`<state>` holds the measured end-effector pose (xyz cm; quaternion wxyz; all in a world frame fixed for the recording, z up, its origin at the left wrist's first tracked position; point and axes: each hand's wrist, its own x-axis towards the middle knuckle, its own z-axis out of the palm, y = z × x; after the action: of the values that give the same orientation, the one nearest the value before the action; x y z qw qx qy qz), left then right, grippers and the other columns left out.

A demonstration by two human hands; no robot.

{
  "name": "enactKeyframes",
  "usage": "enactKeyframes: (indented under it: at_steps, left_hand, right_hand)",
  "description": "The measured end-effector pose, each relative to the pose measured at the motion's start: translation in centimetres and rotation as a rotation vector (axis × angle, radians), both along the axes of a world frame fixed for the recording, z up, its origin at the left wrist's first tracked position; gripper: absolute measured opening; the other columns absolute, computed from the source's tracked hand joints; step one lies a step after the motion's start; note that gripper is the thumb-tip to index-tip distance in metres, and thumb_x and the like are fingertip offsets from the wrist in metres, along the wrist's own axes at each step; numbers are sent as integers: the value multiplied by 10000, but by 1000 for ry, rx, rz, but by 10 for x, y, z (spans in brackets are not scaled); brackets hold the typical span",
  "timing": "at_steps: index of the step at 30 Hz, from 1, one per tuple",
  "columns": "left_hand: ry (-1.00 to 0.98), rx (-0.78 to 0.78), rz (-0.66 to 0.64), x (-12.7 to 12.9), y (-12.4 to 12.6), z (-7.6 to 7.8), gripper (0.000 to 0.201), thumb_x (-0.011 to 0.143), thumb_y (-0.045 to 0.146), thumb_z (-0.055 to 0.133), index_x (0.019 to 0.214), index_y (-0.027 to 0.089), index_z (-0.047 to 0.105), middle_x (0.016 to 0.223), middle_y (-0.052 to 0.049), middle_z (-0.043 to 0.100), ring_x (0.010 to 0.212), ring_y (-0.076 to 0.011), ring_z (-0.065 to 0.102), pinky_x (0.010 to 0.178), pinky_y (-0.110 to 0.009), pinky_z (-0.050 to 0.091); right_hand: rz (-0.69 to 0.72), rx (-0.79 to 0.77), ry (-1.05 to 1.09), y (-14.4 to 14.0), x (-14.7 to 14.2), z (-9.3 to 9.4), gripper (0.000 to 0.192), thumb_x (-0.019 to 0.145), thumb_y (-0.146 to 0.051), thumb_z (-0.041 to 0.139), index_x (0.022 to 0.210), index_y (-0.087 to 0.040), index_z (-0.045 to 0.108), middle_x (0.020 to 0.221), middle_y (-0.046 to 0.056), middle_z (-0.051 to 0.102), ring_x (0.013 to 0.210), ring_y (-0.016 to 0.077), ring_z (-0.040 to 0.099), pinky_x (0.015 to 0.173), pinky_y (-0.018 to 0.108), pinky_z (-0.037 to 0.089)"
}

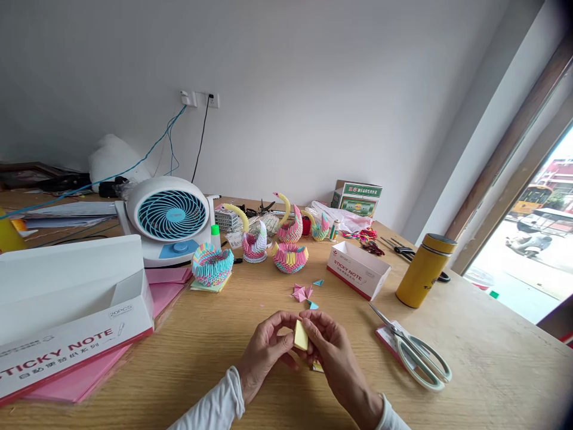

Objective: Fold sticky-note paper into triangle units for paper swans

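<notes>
1. The left hand (265, 349) and right hand (330, 349) met near the front edge of the worktop (492, 370), both in white sleeves.
2. A small yellow paper (301, 335) stood between them, above the worktop; each hand's grip was closed on it, the fingers of the left pinching its left side and those of the right its right side.
3. A further scrap of paper (317, 366) showed just under the right hand, touching the worktop.
4. Just beyond the hands lay folded pieces (304, 292), pink and blue, close together.
5. Scissors (416, 349) lay to the right of the hands on a pink pad (384, 335), blades pointing toward the middle of the worktop.
6. A yellow flask (425, 270) stood upright farther right, near the right edge.
7. A small open box (358, 270) marked STICKY NOTE sat between the flask and the folded pieces.
8. Paper swans (290, 242) stood in a group toward the back, beside a white fan (168, 218).
9. A large box (67, 322) with the same marking lay at the left edge on pink sheets (85, 376).
</notes>
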<state>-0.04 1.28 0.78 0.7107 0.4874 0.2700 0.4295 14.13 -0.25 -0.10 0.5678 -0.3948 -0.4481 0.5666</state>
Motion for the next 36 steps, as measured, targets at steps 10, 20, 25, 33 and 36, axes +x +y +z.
enactKeyframes:
  at_steps: [10, 20, 25, 33, 36]
  left_hand:
    - [223, 138, 232, 0, 12, -17, 375, 688, 478, 746, 817, 153, 609, 671, 29, 577, 412, -54, 488, 359, -151, 366]
    - [190, -146, 145, 0, 4, -6, 430, 745, 569, 628, 731, 141, 582, 682, 8, 584, 340, -29, 443, 278, -132, 223]
    - [-60, -225, 21, -1, 3, -3, 351, 753, 500, 650, 807, 157, 592, 875, -32, 645, 468, -92, 593, 334, -169, 387]
    - [35, -179, 160, -1, 7, -8, 354, 688, 453, 758, 690, 131, 611, 612, 27, 593, 411, -47, 522, 349, -133, 358]
    - [96, -97, 180, 0, 6, -6, 384, 712, 498, 720, 672, 129, 622, 500, 31, 569, 402, -61, 510, 363, -138, 364]
  right_hand:
    - [-144, 209, -459, -5, 7, 4, 307, 808, -463, 669, 899, -176, 609, 526, -62, 464, 423, 81, 392, 392, 190, 288]
    - [-295, 696, -699, -8, 9, 5, 193, 870, -85, 492, 892, -204, 643, 885, 59, 664, 802, 171, 641, 656, 233, 519]
    - [-215, 773, -854, -7, 15, 3, 246, 883, -44, 463, 942, -210, 634, 977, 66, 668, 880, 160, 651, 716, 209, 513]
    - [-168, 786, -975, -5, 22, 0, 249, 896, -71, 489, 1028, -216, 642, 1058, 79, 651, 933, 173, 651, 792, 238, 506]
    - [-200, 737, -917, -5, 20, 2, 174, 911, -133, 522, 973, -213, 663, 1017, 78, 659, 893, 177, 661, 756, 244, 514]
